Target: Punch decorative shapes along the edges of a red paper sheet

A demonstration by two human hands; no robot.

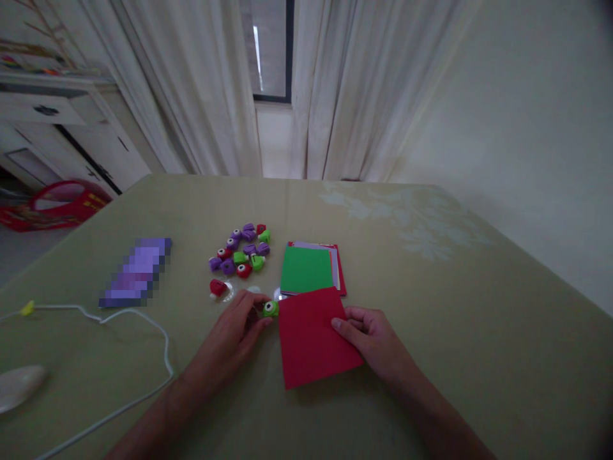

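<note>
Between the thumb and fingers of my left hand (244, 322) is a small green craft punch (271, 308) with a dark star shape on its pale round face. The punch meets the upper left edge of a square red sheet of paper (316, 348); whether the paper is inside its slot I cannot tell. My right hand (368, 335) grips that sheet at its right edge, thumb on top. Just beyond it lies a stack of coloured paper, a green sheet (306, 269) uppermost. A red punch (218, 287) lies alone near my left hand.
Several purple, red and green punches (244, 270) are grouped at the centre left. A blurred purple packet (136, 271) lies farther left. A white cable (166, 345) curves across the table's left side, near a pale object (22, 386). A wall borders the right.
</note>
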